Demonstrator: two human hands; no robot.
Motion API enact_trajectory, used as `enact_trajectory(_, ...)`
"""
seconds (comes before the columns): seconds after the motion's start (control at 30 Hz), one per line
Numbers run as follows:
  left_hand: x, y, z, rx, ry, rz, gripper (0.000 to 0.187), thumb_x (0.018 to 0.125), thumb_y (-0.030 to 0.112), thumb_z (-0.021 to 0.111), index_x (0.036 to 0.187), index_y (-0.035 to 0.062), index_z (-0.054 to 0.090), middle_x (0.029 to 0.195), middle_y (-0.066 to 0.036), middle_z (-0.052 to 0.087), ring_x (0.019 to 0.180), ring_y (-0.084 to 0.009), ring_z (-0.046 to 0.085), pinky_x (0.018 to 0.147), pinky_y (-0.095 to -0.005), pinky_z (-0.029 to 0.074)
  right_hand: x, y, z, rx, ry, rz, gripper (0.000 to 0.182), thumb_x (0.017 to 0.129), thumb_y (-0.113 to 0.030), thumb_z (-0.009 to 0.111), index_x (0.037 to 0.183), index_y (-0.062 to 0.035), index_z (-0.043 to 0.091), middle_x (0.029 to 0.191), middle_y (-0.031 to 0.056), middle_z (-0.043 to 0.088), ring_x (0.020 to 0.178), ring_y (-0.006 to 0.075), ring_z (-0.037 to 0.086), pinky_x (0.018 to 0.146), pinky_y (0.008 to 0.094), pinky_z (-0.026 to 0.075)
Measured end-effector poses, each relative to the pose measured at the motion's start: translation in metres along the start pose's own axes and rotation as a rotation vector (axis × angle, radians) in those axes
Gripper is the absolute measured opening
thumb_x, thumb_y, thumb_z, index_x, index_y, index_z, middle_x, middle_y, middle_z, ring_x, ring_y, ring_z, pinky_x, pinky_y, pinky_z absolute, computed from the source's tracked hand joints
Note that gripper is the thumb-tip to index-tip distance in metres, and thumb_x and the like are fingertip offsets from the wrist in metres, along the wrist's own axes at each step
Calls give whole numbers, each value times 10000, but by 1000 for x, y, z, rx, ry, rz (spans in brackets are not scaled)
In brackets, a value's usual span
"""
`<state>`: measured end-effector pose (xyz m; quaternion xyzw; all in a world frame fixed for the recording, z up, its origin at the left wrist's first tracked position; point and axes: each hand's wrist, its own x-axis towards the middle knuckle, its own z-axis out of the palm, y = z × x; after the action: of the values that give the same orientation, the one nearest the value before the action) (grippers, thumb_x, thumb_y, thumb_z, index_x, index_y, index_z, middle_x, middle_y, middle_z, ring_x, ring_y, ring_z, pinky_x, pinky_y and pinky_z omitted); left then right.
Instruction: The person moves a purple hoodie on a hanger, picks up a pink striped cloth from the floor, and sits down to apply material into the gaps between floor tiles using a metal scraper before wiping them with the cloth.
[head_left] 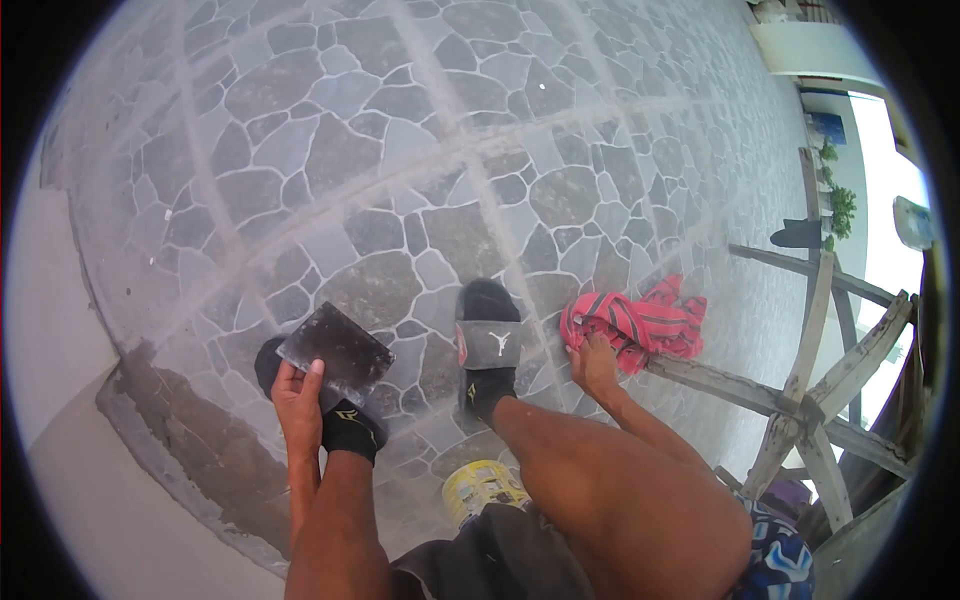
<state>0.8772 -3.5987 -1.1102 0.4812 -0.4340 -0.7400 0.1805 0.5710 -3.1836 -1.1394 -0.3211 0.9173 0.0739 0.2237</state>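
A dark, flat rectangular sheet with pale smudges is pinched at its lower left corner by my left hand. My thumb lies on its upper face, and it covers part of my left foot. On the right, my right hand has its fingers on a pink striped cloth. The cloth lies bunched at the end of a weathered wooden beam. Some fingertips are hidden in the folds.
Between my legs is a yellow bucket. My right foot wears a black sandal over a sock. Crossed wooden beams stand at right. The floor is stone-patterned; a pale wall with a rough edge borders the left.
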Motion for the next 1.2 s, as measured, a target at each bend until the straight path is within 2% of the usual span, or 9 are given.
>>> enact_trajectory(0.07,-1,-2,-5,0,-13,-7,319,975,88,640,1274,-18,602,1147,-52,679,1019,-99,612,932,-250,450,-21,-17,-19,-70,63,-346,398,892,-222,625,1200,27,587,1171,228,586,1126,400,533,956,528,406)
enact_trajectory(0.17,0,-7,-15,-82,-6,-17,341,979,75,627,1301,-26,577,1177,-73,673,1040,-118,620,954,-270,458,-13,-51,-32,-26,3,-549,329,902,-205,616,1161,-2,614,1121,187,613,1086,357,565,950,497,415)
enact_trajectory(0.43,9,-9,-16,-218,36,-37,384,983,58,619,1342,-42,531,1203,-100,662,1070,-164,634,989,-321,476,159,-129,-70,-4,255,-765,361,912,-207,598,1218,-17,612,1157,175,623,1074,337,579,928,472,438)
enact_trajectory(0.6,6,-8,-17,-203,64,-74,376,985,60,617,1337,-41,533,1197,-103,665,1068,-166,635,981,-319,481,243,-175,-94,-23,358,-827,374,921,-168,596,1240,26,585,1266,202,582,1214,374,527,1023,497,398)
enact_trajectory(0.7,5,-11,-23,-180,80,-69,373,988,60,611,1338,-42,530,1213,-109,656,1084,-168,630,986,-321,478,153,-122,-74,-74,193,-787,392,943,-178,569,1268,43,575,1478,263,441,1418,394,380,1186,502,266)
enact_trajectory(0.83,-2,-10,-17,-271,94,-2,383,989,50,603,1351,-41,516,1248,-115,640,1114,-170,618,1001,-327,469,31,-35,-44,-204,-140,-794,541,876,-183,595,1331,97,510,1505,302,389,1430,419,364,1185,519,271)
enact_trajectory(0.93,3,-16,-23,-300,82,6,388,990,48,599,1357,-41,510,1259,-118,635,1124,-172,613,1007,-329,464,44,-36,-40,-258,-195,-792,581,846,-180,611,1346,95,500,1481,308,408,1417,424,376,1178,514,290)
enact_trajectory(1.13,5,-17,-24,-268,33,8,376,992,54,598,1347,-40,518,1244,-121,640,1116,-172,615,997,-325,468,203,-133,-95,-201,239,-890,488,831,-129,626,1277,42,528,1465,256,441,1369,410,426,1109,577,341)
enact_trajectory(1.2,5,-20,-25,-239,55,-8,373,991,57,602,1342,-40,521,1240,-121,641,1111,-171,615,994,-326,470,272,-162,-106,-154,407,-868,391,861,-137,599,1202,50,564,1330,237,540,1270,377,507,1029,513,398)
